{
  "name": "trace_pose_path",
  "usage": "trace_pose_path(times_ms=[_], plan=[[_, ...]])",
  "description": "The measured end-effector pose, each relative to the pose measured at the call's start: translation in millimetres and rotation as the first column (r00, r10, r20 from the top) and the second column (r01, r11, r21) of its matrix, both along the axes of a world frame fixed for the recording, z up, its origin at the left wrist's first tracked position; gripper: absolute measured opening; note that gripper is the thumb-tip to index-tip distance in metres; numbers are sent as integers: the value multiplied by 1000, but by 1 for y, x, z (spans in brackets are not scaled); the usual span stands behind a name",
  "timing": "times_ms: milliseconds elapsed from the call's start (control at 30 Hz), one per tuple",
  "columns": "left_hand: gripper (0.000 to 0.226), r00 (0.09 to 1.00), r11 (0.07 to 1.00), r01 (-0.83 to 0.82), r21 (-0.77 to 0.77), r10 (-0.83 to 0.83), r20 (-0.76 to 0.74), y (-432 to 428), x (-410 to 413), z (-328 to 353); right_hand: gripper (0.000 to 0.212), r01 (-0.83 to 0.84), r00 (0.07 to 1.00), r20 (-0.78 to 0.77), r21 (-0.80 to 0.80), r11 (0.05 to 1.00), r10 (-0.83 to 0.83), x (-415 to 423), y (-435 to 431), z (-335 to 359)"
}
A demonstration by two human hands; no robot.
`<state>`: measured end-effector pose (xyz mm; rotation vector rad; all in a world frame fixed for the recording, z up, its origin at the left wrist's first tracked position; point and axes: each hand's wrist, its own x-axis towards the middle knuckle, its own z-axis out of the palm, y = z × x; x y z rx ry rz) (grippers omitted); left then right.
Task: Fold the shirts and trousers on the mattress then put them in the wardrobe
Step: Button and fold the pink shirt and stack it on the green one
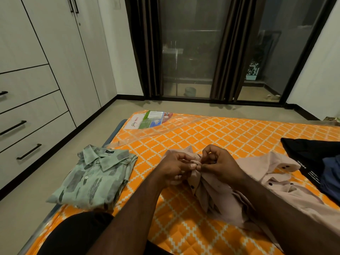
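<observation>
The pale pink shirt lies crumpled in the middle of the orange mattress, its dark buttons showing along the front and on a cuff flung out to the right. Its top edge is bunched up off the bed, right where both hands meet. The left hand pinches the fabric between thumb and curled fingers, and the right hand pinches the same spot from the other side, fingertips touching, a ring showing on one finger. That looks like a button being fastened near the collar, probably so the front stays shut and the shirt can be laid flat for folding, though the button itself is hidden between the fingers.

Both forearms reach in from the bottom edge and converge, wrists raised a little above the mattress, the rest of the shirt hanging slack beneath them.

Further out, a green patterned shirt sits neatly folded at the left edge of the mattress, collar up: one piece done. To the right a heap of dark garments waits unfolded. The wardrobe stands along the left wall, doors and drawers closed, so putting anything away is a later job.
</observation>
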<state>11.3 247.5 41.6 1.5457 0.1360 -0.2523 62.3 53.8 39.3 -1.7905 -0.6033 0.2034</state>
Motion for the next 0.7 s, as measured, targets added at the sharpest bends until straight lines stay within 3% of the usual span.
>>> trace_pose_path(times_ms=[133,267,433,533,700], plan=[[2,978,978,-201,56,198,59,-12,4,-8,34,161,985,73,-38,986,-158,-1,7,-8],[19,936,928,-341,150,322,141,-17,15,-25,36,271,955,146,-88,958,-257,1,14,-15],[13,903,871,-400,286,319,289,-24,15,-29,36,354,922,203,-99,930,-329,-3,20,-18],[4,914,875,-351,333,243,325,-21,20,-32,39,393,900,249,-100,914,-359,-2,20,-20],[10,910,906,-364,217,297,290,-24,18,-36,21,317,866,438,-110,942,-240,-5,21,-21]])
